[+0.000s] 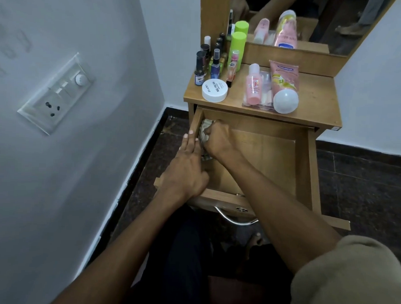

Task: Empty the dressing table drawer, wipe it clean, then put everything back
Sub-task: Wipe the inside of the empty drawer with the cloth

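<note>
now wiping the far left corner of the open drawer

now we look down on the wooden dressing table (319, 103), which stands in a corner between the grey wall with a switch plate (58, 92) and a white wall, over a dark floor. its drawer (267, 158) is pulled out toward us and the bare wooden bottom shows across most of it; a metal handle (236, 218) curves below the front panel.

our right hand (218, 138) reaches across into the far left corner of the drawer, fingers curled tight round a crumpled pale cloth (203, 129) that is pressed against the left side wall. our left hand (187, 167) rests on that same left wall, its fingers straight and lying along the top edge, just beside the cloth; we cannot tell whether the thumb hooks inside.

on the tabletop above, a pink tube with a white cap (282, 86) lies on a clear packet next to a small pink bottle (254, 84). a round white jar (215, 90) sits at the front left. behind it stand a tall green can (237, 49) and a cluster of small nail polish bottles (201, 67).
</note>
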